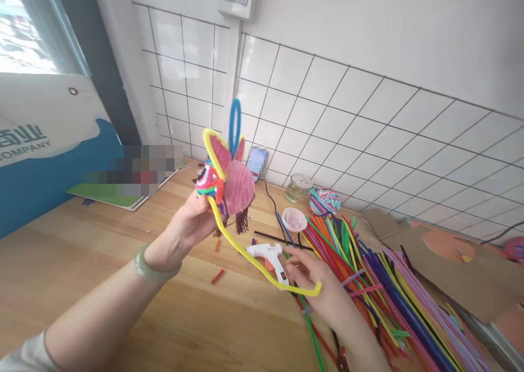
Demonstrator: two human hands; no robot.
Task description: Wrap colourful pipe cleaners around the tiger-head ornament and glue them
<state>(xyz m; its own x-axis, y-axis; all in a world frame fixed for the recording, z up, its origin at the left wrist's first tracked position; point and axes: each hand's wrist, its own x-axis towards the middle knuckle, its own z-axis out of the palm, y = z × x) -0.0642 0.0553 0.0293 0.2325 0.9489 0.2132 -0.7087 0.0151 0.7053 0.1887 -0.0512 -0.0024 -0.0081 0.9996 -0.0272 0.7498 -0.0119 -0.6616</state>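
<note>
A pink pipe-cleaner figure (pixel 239 186) with yellow-edged ears, a blue loop on top and dark tassels below is held up by my left hand (pixel 190 219), its fingers closed round the colourful left end. From the figure a long yellow pipe cleaner (pixel 256 263) trails down to the right, its bent tip in front of my right wrist. My right hand (pixel 305 268) reaches to the white glue gun (pixel 278 268) lying on the table; its fingers are apart beside the handle, and whether they touch it cannot be made out.
Bundles of coloured pipe cleaners (pixel 393 285) spread over the right side, near cardboard (pixel 429 252). Behind stand a pink bowl (pixel 295 219), a glass jar (pixel 298 188), a striped ball (pixel 325 202) and a phone (pixel 256 163) against the tiled wall. Printed sheets (pixel 110 195) lie at the left.
</note>
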